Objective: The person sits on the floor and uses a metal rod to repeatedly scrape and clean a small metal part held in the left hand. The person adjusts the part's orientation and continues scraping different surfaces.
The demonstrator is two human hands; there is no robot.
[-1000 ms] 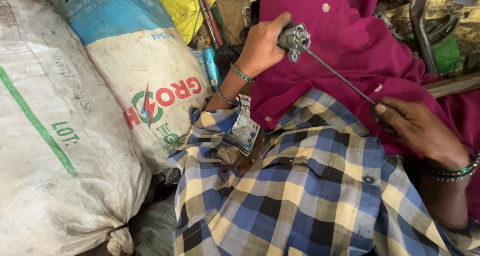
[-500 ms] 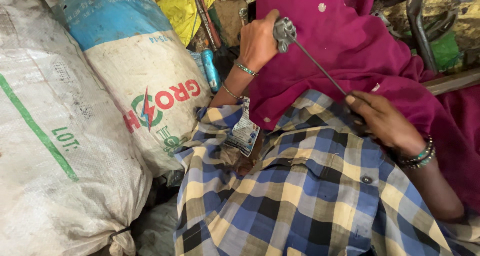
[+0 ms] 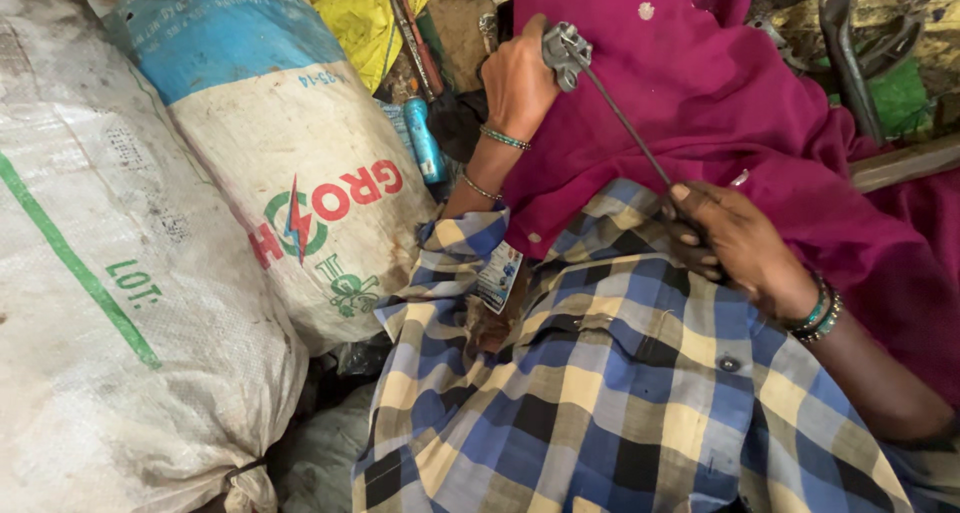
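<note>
A cluttered, grimy corner crowds the view: two bulging sacks of coarse woven plastic fill the left side, the nearer white sack scuffed and crossed by a green stripe, the farther blue-topped sack white below with red and green printing. Between the sacks and the person lie a crumpled yellow bag, a slim blue spray can and dark, oily odds and ends too jumbled to tell apart.

Across the lap lies a soft checked shirt in blue, cream and black, with a small dark button showing and a printed paper tag hanging at its collar edge. Over its upper part is draped a smooth magenta cloth, folded in loose ridges.

The left hand, bangles at the wrist, is closed around a small grey metal fitting, blocky and angular, held up against the magenta cloth; its fingers wrap the fitting from the left. From that fitting a thin, straight steel rod runs down and to the right. The right hand, with beaded green bracelets at the wrist, rests where cloth meets shirt, its fingers curled tightly about the rod's lower end, thumb pressed along the top. The rod spans the gap between the two hands, just above the cloth.

At the upper right, a curved dark metal bar and a patch of green show against dusty debris.
</note>
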